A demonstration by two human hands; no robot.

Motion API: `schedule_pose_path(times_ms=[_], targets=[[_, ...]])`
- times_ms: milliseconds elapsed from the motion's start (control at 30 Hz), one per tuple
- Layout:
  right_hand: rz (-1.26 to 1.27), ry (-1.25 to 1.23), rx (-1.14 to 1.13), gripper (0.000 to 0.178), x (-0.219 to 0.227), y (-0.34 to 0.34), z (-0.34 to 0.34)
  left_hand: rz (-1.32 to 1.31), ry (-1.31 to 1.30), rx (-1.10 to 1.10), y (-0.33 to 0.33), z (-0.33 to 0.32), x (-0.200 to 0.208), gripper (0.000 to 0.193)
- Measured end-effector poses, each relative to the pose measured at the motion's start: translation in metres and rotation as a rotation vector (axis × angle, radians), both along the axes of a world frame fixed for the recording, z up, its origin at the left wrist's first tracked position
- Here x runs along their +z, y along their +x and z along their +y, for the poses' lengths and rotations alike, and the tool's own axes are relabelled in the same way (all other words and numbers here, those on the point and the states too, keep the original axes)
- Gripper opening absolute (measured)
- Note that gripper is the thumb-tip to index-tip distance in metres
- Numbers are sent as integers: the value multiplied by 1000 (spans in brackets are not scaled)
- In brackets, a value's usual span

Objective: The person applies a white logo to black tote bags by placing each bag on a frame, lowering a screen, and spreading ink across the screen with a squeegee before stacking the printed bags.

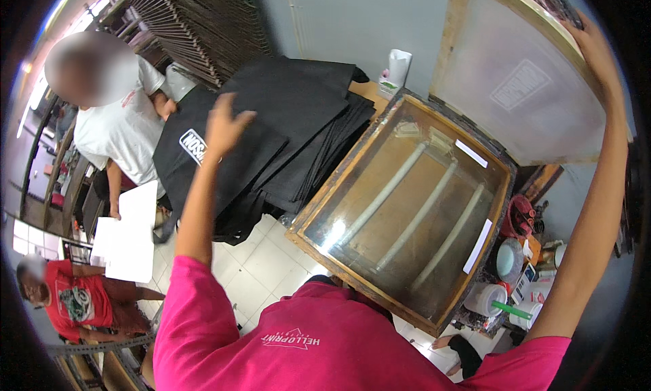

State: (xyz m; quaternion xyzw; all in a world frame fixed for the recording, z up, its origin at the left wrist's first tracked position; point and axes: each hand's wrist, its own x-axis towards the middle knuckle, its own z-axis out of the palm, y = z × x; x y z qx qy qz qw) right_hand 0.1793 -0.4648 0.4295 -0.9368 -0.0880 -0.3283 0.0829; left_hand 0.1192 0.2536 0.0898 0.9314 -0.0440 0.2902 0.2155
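My left hand (227,128) has its fingers spread over a black fabric bag (244,147) with a white print, partly covered by my wrist. I cannot tell whether the hand touches the fabric. More black bags (291,86) lie stacked beneath and behind it. At the upper right, my right hand (593,42) grips the outer edge of a raised screen printing frame (515,72), whose pale mesh carries a boxed design. Below the tilted frame sits a glass-topped table (407,208) with a wooden rim, pale tubes under the glass and two white strips on top.
On the left, a person in a white shirt (122,133) reaches to the bags and holds white sheets (129,235). Another person in red (74,296) is lower left. Tubs (485,299), a green-handled tool (510,310) and a red basket (519,215) crowd the right side. A drying rack (196,25) stands behind.
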Motion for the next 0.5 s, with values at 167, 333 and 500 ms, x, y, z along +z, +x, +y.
schedule_pose_path(times_ms=[167, 333, 500], targets=[[-44, 107, 147, 46, 2, -28, 38, 457, 293, -124, 80, -151, -41, 97], [-14, 230, 143, 42, -5, -54, 80, 521, 491, -127, 101, -164, -61, 75], [-65, 205, 93, 33, -13, -69, 86, 323, 272, -182, 57, -185, -30, 53]])
